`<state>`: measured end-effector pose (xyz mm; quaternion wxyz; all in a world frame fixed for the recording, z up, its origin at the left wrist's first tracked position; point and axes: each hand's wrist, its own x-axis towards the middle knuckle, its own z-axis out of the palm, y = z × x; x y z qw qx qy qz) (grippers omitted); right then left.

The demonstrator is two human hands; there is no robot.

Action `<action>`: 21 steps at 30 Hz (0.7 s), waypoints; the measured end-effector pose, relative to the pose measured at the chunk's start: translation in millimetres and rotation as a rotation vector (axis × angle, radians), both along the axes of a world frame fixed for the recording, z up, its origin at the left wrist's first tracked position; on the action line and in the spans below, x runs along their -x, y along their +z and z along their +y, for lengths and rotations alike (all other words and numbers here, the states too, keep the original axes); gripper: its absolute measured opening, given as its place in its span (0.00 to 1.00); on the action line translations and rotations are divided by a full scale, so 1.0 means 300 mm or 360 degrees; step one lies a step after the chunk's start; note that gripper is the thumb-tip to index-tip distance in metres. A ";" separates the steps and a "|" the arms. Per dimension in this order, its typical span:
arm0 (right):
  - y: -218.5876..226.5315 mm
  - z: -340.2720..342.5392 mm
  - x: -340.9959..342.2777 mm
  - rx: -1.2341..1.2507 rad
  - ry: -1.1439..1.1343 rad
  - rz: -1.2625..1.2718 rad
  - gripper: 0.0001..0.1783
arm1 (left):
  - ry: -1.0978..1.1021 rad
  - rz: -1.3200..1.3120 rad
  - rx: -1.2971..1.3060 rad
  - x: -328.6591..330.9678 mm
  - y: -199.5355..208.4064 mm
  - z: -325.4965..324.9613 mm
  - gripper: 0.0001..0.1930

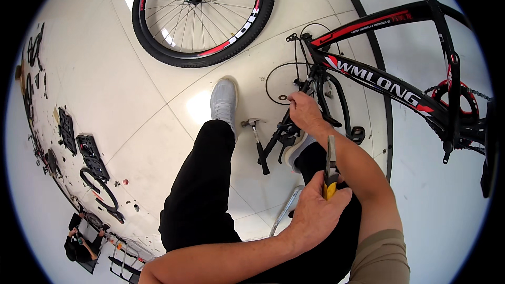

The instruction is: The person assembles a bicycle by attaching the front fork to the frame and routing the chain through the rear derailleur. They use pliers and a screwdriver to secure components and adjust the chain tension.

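Observation:
My left hand (321, 208) is closed round a pair of pliers (331, 163) with yellow-and-black handles, the metal jaws pointing up over my right forearm. My right hand (306, 111) reaches to the front end of a black and red bicycle frame (379, 76). Its thumb and fingers are pinched together beside the black handlebar (281, 132) and thin black cables (269, 76). What those fingers hold is hidden. Near the fingertips a small dark ring (282, 97) shows. The pliers are apart from the bicycle parts.
A claw hammer (258, 144) lies on the tiled floor between my shoes. Ahead lies a loose bicycle wheel (258, 26). A silver metal piece (286, 210) is beside my leg. Open tool cases (92, 155) and a black tyre-like ring (100, 189) lie left; another person (84, 244) sits farther off.

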<state>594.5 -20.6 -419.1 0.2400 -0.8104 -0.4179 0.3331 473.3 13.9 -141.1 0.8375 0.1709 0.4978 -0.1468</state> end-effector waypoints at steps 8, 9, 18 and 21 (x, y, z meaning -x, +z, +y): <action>-0.051 0.129 0.046 0.0720 -0.0298 0.0012 0.30 | 0.0331 0.0027 -0.0029 -0.005 0.000 0.038 0.18; -0.068 0.146 0.043 0.0786 -0.0271 0.0065 0.30 | 0.0351 0.0027 -0.0029 -0.004 0.000 0.046 0.18; -0.149 0.051 0.137 0.0501 -0.0129 0.0159 0.16 | 0.0324 -0.0005 -0.0014 -0.009 0.014 0.059 0.19; -0.124 -0.027 0.311 0.0557 -0.0066 0.0217 0.13 | 0.0284 -0.0009 -0.0021 -0.004 0.006 0.053 0.20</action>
